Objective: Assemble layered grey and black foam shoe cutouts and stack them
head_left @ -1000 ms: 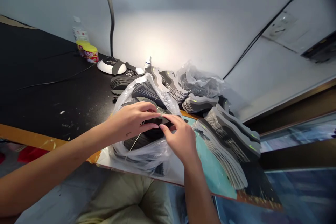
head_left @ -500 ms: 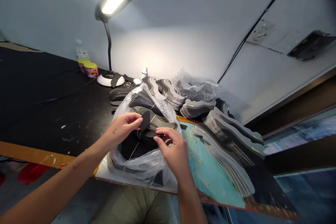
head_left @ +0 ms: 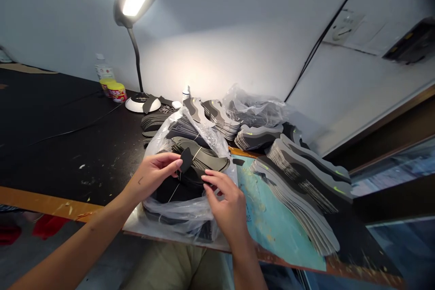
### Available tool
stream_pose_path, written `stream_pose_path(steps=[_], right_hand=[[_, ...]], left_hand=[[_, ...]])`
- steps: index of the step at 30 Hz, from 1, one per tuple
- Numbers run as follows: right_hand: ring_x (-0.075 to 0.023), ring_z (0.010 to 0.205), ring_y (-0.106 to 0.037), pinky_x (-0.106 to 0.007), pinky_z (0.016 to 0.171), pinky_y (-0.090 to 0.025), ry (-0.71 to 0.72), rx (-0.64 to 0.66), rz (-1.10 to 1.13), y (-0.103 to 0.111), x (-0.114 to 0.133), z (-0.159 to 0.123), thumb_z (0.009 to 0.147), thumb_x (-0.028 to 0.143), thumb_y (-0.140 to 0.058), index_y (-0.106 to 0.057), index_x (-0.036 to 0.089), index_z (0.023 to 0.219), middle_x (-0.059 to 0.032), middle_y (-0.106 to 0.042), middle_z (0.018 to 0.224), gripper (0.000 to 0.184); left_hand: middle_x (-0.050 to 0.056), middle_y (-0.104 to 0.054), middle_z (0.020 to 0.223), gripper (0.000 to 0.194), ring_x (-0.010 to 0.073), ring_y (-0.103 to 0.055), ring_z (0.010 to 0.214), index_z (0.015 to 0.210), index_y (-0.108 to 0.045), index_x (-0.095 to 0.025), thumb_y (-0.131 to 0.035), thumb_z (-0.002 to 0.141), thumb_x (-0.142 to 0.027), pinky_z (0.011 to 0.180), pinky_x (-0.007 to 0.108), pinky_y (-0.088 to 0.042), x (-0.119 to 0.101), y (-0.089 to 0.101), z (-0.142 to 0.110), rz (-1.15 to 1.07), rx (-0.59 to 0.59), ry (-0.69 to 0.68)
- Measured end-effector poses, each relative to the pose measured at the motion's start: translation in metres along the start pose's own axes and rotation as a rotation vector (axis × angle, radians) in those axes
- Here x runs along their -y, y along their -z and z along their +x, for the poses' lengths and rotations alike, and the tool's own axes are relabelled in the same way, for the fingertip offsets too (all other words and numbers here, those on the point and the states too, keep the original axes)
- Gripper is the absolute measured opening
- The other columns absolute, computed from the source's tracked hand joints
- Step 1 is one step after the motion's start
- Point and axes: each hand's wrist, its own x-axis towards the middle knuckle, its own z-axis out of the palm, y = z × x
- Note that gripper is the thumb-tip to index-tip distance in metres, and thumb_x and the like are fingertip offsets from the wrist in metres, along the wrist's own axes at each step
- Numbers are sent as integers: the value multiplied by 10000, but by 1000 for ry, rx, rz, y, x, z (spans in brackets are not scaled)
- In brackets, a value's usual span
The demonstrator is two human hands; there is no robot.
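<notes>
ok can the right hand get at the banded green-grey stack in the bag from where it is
Likely yes: the right hand is close to the stack, and the open plastic bag leaves its top uncovered, though the thin band across it could hinder freeing one piece.

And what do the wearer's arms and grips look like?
Both forearms are bare: no sleeves in view, no cables. The left grip is ungloved, with a small dark tick-shaped mark near the wrist. The right grip is ungloved too, with no such mark visible. No watch or rings seen on either.
</notes>
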Motion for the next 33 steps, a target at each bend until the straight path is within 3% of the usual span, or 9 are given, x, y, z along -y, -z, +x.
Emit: stream_pose_path(steps=[4,10,13,16,19,22,27,33], right_hand=[[-179,1015,-689,-278,832,-566,12,-31,-46,-3,-5,-3,890,148,-566,-723,244,974,-35,-720,1141,202],[-187,989,-696,-291,812,-573,56,-100,-111,-8,-12,-8,909,167,-535,-688,204,1020,-73,-730,1088,192],[-187,994,-693,-291,812,-570,60,-105,-105,-10,-14,-10,922,185,-527,-674,207,1026,-75,-727,1088,181],[-177,932,-697,-286,777,-570,22,-109,-90,-12,-15,-13,925,202,-532,-657,216,1035,-65,-725,1078,166],[-143,752,-687,-280,720,-573,-62,-135,-55,-13,-15,-16,909,230,-585,-580,221,1178,-56,-726,1084,269],[-133,699,-672,-285,716,-574,-57,-123,-59,-12,-14,-15,899,271,-635,-528,233,1283,-60,-720,1123,401],[-164,830,-693,-274,752,-559,-8,-133,-173,-9,-5,-4,914,288,-641,-677,241,1092,-32,-746,1009,188],[-136,642,-633,-252,629,-534,-115,-145,-169,-6,2,7,885,319,-673,-713,248,993,-7,-739,881,135]], left_hand=[[66,-749,1014,271,194,-700,877,1040,-750,-199,-697,862,-396,736,236,-575,0,-2,-5,91,73,-107],[63,-730,1003,160,144,-682,839,1016,-739,-191,-617,914,-214,681,194,-562,1,-5,-11,310,86,-447],[56,-726,1003,154,146,-680,880,994,-723,-198,-599,912,-159,749,221,-571,0,-6,-16,389,3,-543],[64,-715,1070,161,196,-651,1059,1001,-711,-199,-612,891,-136,970,342,-532,-1,-4,-17,493,-130,-622],[68,-674,1233,277,253,-547,1263,1148,-675,-214,-639,877,-171,1123,453,-413,4,2,-13,630,-116,-632],[53,-656,1288,343,254,-538,1282,1232,-637,-233,-645,890,-228,1159,472,-359,13,7,-9,673,-29,-597],[42,-663,1280,320,249,-541,1278,1239,-640,-248,-617,920,-239,1144,455,-375,19,8,-8,602,-17,-565],[41,-664,1272,325,246,-544,1271,1252,-623,-254,-584,932,-209,1133,459,-380,19,8,-8,590,-13,-541]])
